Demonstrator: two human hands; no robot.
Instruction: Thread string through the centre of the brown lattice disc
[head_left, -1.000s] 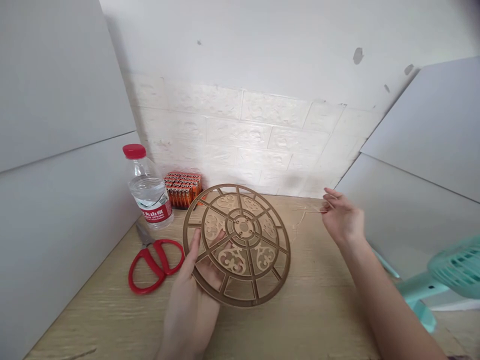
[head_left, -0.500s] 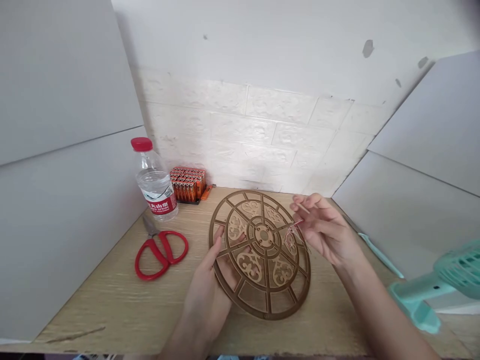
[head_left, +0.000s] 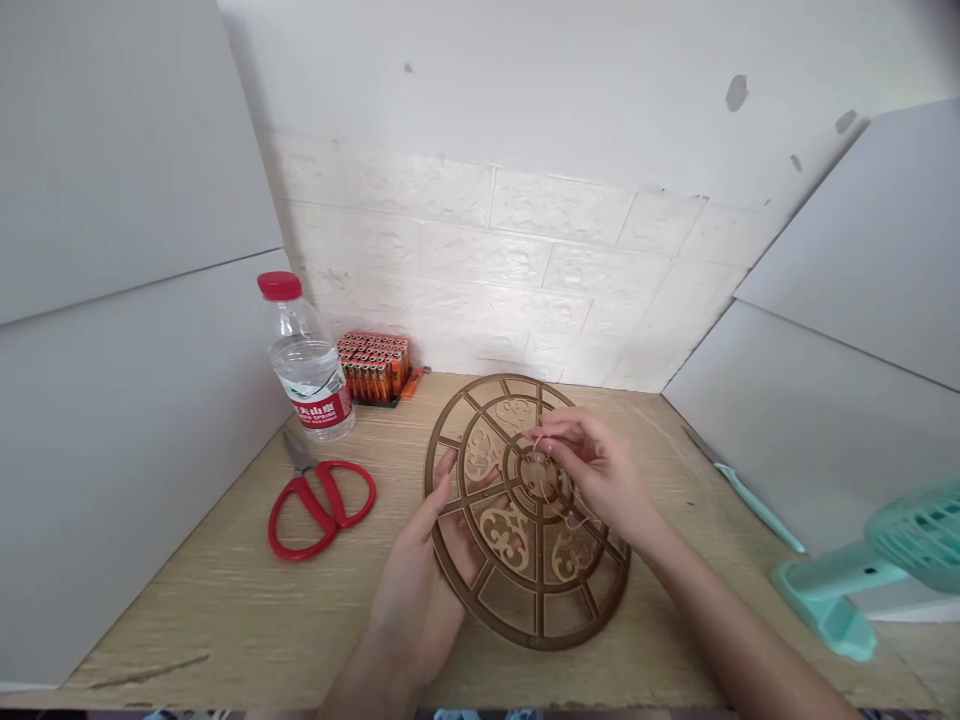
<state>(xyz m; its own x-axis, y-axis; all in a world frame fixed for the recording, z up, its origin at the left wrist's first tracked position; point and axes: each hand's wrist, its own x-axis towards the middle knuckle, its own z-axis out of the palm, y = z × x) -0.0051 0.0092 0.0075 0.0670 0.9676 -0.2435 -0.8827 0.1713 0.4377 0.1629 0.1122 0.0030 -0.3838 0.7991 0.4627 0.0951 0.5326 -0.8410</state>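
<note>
A round brown openwork disc (head_left: pixel 538 600) with gold scroll inserts is tilted up above the tabletop. My left hand (head_left: pixel 424 570) is wrapped around its left edge, the thumb in front and the fingers showing through the gaps behind. Over the disc's hub, my right hand (head_left: pixel 592 465) pinches a thin pinkish string (head_left: pixel 541 440). A loose pale length of it trails across the disc, below that hand. The fingers cover the disc's upper right inserts.
Red-handled scissors (head_left: pixel 319 510) lie at the left, in front of a water bottle (head_left: pixel 311 385) and a block of orange batteries (head_left: pixel 375 368). On the right are a slim knife (head_left: pixel 757 505) with a turquoise handle and a turquoise fan (head_left: pixel 832 590). Grey panels flank the table.
My right hand has moved left and inward, from beyond the disc's right rim to over its hub, bringing the string along. The disc has shifted slightly right in my left hand.
</note>
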